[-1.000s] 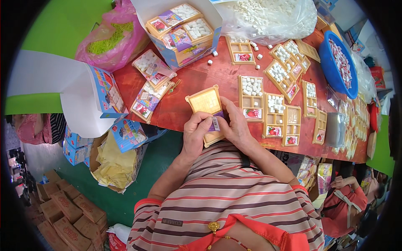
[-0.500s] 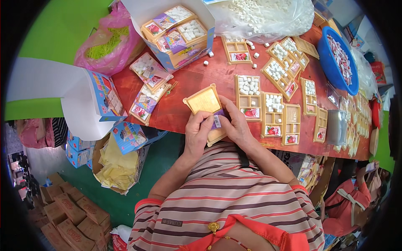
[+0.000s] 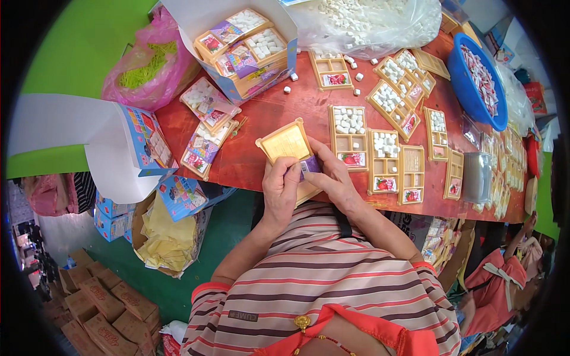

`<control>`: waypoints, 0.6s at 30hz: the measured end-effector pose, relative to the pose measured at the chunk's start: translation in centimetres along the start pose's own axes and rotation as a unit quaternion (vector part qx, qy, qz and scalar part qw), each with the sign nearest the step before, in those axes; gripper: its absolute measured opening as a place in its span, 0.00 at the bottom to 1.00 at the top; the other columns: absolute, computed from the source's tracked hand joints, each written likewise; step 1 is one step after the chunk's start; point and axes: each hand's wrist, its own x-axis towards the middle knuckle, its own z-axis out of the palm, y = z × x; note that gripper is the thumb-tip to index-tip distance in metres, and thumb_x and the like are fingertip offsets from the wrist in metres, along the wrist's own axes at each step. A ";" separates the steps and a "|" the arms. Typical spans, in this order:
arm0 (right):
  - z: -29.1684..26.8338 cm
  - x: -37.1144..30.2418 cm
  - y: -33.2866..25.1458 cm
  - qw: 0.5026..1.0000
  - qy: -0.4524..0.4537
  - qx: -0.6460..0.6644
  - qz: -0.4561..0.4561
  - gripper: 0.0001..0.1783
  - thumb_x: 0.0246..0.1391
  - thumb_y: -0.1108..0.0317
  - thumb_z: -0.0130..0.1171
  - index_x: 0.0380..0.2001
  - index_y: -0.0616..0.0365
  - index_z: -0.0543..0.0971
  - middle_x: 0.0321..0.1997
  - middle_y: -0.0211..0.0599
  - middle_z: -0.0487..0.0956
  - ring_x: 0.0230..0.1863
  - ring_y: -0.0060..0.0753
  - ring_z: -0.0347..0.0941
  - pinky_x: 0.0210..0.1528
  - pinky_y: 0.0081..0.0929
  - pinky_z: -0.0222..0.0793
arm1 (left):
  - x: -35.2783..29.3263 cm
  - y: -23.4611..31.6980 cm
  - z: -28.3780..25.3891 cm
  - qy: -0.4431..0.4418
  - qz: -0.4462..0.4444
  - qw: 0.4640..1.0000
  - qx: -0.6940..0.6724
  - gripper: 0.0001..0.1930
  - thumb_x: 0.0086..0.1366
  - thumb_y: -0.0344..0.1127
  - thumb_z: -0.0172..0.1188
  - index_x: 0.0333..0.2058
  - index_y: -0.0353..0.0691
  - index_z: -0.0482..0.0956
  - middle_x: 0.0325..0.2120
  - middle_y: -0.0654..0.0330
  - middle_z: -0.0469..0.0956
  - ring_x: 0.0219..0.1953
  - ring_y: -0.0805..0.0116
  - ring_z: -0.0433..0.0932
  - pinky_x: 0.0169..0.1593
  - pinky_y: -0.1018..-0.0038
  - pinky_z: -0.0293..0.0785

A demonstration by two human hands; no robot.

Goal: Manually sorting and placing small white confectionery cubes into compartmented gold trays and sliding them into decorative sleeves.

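A tan plastic compartment tray [image 3: 287, 142] is held underside up at the table's near edge, in front of my waist. Around its middle runs a purple paper sleeve [image 3: 311, 165] with a white label patch. My left hand [image 3: 280, 193] grips the tray's left side, its thumb and bent fingers pressing the sleeve's edge. On the other side my right hand [image 3: 337, 178] wraps behind the tray, with its thumb lying across the sleeve. The tray's contents face away and are hidden.
Trays with white cubes and red sachets [image 3: 350, 133] lie to the right. Sleeved trays [image 3: 205, 148] lie left, by an open box [image 3: 255, 89] of more. A pink bag [image 3: 148, 71], a clear bag of cubes [image 3: 368, 26] and a blue basin [image 3: 480, 83] stand around the table.
My right thumb has shifted down across the sleeve, covering more of the label and showing more purple above it. Both hands still hold the tray in nearly the same place.
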 end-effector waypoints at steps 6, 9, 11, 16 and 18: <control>0.3 -0.1 0.7 0.998 0.015 -0.051 -0.014 0.36 0.54 0.72 0.55 0.66 0.64 0.57 0.58 0.41 0.67 0.59 0.29 0.63 0.61 0.25 0.58 | -0.3 0.1 0.3 0.025 0.046 0.997 0.055 0.05 0.66 0.27 0.52 0.39 0.35 0.74 0.37 0.52 0.71 0.39 0.60 0.72 0.43 0.69 0.69; 0.2 -0.1 1.0 0.997 0.018 -0.066 -0.018 0.35 0.54 0.72 0.54 0.66 0.64 0.58 0.58 0.41 0.67 0.59 0.30 0.63 0.61 0.25 0.58 | -0.4 -0.3 0.3 0.024 0.061 0.996 0.067 0.07 0.67 0.28 0.53 0.42 0.36 0.73 0.37 0.55 0.71 0.38 0.67 0.70 0.43 0.74 0.68; 0.2 -0.1 0.9 0.997 0.024 -0.076 -0.019 0.34 0.55 0.72 0.53 0.65 0.64 0.59 0.58 0.42 0.68 0.59 0.30 0.64 0.61 0.24 0.58 | -0.2 -0.2 0.2 0.017 0.066 0.995 0.067 0.07 0.67 0.28 0.53 0.42 0.36 0.73 0.38 0.55 0.70 0.39 0.66 0.71 0.44 0.73 0.68; 0.2 0.0 0.9 0.997 0.043 -0.055 -0.016 0.33 0.56 0.73 0.52 0.65 0.64 0.59 0.56 0.40 0.70 0.58 0.28 0.64 0.61 0.24 0.58 | -0.2 -0.2 0.4 0.003 0.081 0.994 0.072 0.07 0.67 0.27 0.52 0.43 0.36 0.73 0.40 0.52 0.70 0.42 0.61 0.72 0.46 0.70 0.69; 0.1 0.0 1.1 0.997 0.051 -0.055 -0.011 0.33 0.56 0.73 0.52 0.65 0.64 0.59 0.56 0.39 0.70 0.57 0.27 0.64 0.60 0.23 0.59 | -0.1 -0.1 0.4 -0.008 0.112 0.988 0.106 0.09 0.67 0.27 0.51 0.44 0.36 0.72 0.42 0.45 0.68 0.42 0.48 0.73 0.45 0.62 0.71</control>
